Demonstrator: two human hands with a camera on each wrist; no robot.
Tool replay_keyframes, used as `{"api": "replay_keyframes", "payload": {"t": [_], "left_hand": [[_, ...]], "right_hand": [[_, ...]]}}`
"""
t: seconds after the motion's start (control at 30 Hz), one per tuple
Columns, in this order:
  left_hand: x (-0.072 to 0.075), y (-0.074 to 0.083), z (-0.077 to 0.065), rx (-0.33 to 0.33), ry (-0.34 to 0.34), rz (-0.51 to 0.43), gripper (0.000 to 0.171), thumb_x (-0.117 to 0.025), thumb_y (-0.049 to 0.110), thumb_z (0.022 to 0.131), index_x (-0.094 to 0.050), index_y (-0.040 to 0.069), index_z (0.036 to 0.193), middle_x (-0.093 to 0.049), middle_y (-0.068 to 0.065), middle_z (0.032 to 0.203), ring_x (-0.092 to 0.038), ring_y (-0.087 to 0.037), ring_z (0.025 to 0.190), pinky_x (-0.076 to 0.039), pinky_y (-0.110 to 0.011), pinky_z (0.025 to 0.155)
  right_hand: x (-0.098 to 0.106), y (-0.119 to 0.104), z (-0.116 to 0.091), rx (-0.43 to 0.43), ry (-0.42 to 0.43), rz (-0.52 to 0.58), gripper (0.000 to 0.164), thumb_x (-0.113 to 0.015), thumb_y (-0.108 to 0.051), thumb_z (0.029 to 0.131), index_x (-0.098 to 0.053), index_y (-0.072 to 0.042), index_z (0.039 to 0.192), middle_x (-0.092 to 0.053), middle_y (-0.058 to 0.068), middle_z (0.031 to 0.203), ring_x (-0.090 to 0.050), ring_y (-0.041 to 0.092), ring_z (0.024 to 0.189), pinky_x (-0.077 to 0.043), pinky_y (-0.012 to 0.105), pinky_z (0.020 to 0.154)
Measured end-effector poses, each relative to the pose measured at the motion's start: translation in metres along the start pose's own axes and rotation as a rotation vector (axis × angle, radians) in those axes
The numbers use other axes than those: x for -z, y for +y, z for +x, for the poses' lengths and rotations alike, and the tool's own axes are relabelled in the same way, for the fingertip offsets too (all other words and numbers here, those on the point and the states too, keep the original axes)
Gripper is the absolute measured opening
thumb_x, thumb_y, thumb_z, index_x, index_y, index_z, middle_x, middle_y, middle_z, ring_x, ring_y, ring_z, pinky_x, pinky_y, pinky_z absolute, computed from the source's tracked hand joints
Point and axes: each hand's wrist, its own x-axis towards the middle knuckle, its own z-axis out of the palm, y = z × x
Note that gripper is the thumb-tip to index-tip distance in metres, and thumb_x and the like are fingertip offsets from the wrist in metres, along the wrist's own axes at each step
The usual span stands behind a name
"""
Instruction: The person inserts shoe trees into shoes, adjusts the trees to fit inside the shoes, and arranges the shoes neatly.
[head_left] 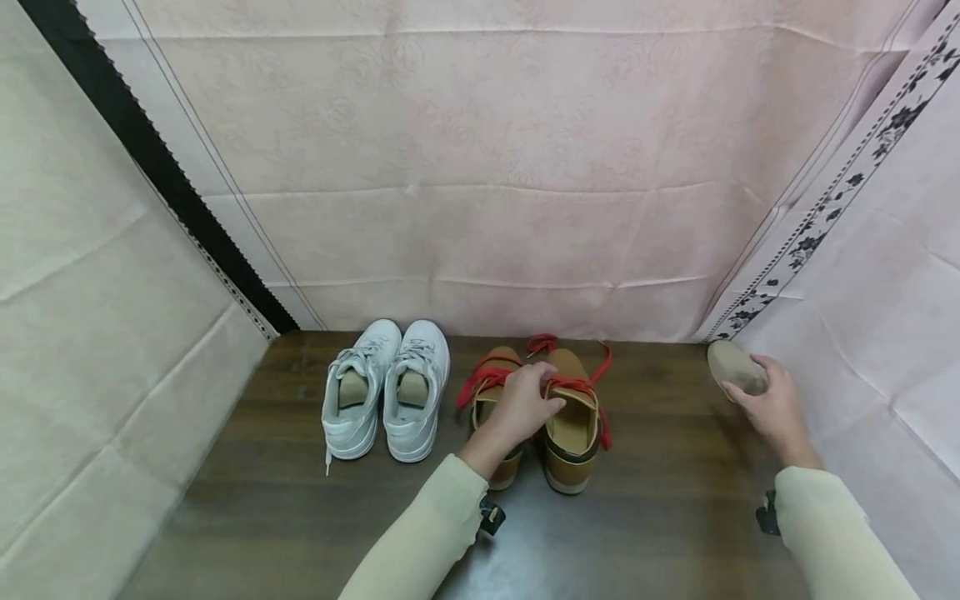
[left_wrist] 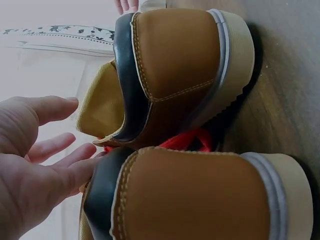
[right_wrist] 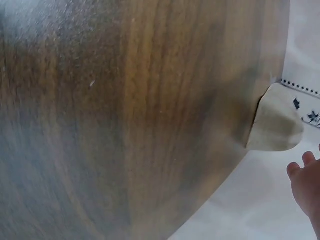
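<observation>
A pair of brown lace-up shoes with red laces stands heels toward me near the middle. Over them hovers my left hand, thumb and fingers parted and nothing pinched. In the left wrist view, its fingertips come right up to the dark collar of the nearer brown shoe. Far to the right, my right hand reaches to a beige rounded piece, thumb and forefinger spread about its near end. The right wrist view shows that beige piece upright by the wall, fingers a little apart from it.
Left of the brown shoes sits a pair of white sneakers, one loose lace trailing. The dark wooden surface is enclosed by cloth-covered walls at the back, left and right.
</observation>
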Motion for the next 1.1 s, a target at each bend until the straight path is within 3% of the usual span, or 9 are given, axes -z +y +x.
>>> {"api": "replay_keyframes", "payload": {"t": [0.27,0.43,0.57,0.73,1.1], "left_hand": [[-0.004,-0.003,0.004,0.008,-0.011,-0.022,0.041,-0.077,0.016,0.094,-0.066,0.008,0.132,-0.067,-0.009,0.131,-0.063,-0.025,0.121,-0.055,-0.040,0.099],[-0.004,-0.006,0.006,-0.004,0.019,-0.008,0.036,-0.077,0.015,0.093,-0.068,0.009,0.128,-0.068,-0.008,0.123,-0.063,-0.021,0.106,-0.056,-0.035,0.090],[-0.004,-0.008,0.007,-0.013,0.022,0.003,0.037,-0.078,0.016,0.093,-0.068,0.008,0.128,-0.068,-0.008,0.118,-0.060,-0.017,0.096,-0.055,-0.033,0.085],[-0.006,-0.011,0.007,0.005,0.005,0.014,0.037,-0.079,0.016,0.092,-0.068,0.006,0.127,-0.067,-0.007,0.112,-0.060,-0.017,0.096,-0.055,-0.034,0.086],[-0.012,-0.017,0.007,0.019,0.019,-0.015,0.031,-0.080,0.012,0.091,-0.070,0.006,0.119,-0.070,-0.006,0.106,-0.066,-0.017,0.096,-0.057,-0.033,0.086]], "right_hand": [[0.000,0.016,0.003,-0.091,-0.035,-0.031,0.078,-0.070,-0.027,0.097,-0.033,0.015,0.151,-0.037,0.045,0.148,-0.034,0.062,0.136,-0.027,0.069,0.115],[-0.009,0.029,0.009,-0.178,-0.038,-0.085,0.076,-0.065,-0.033,0.100,-0.033,0.016,0.150,-0.040,0.044,0.146,-0.036,0.061,0.136,-0.029,0.069,0.113],[-0.013,0.028,0.009,-0.241,-0.028,-0.095,0.074,-0.065,-0.031,0.099,-0.036,0.014,0.149,-0.043,0.043,0.144,-0.039,0.059,0.134,-0.030,0.067,0.112],[-0.016,0.025,0.008,-0.306,-0.013,-0.092,0.069,-0.065,-0.029,0.100,-0.038,0.010,0.151,-0.045,0.039,0.146,-0.040,0.056,0.136,-0.029,0.065,0.114],[-0.018,0.018,0.009,-0.343,-0.001,-0.070,0.056,-0.061,-0.018,0.101,-0.042,0.011,0.145,-0.046,0.040,0.144,-0.036,0.059,0.135,-0.022,0.065,0.116]]}}
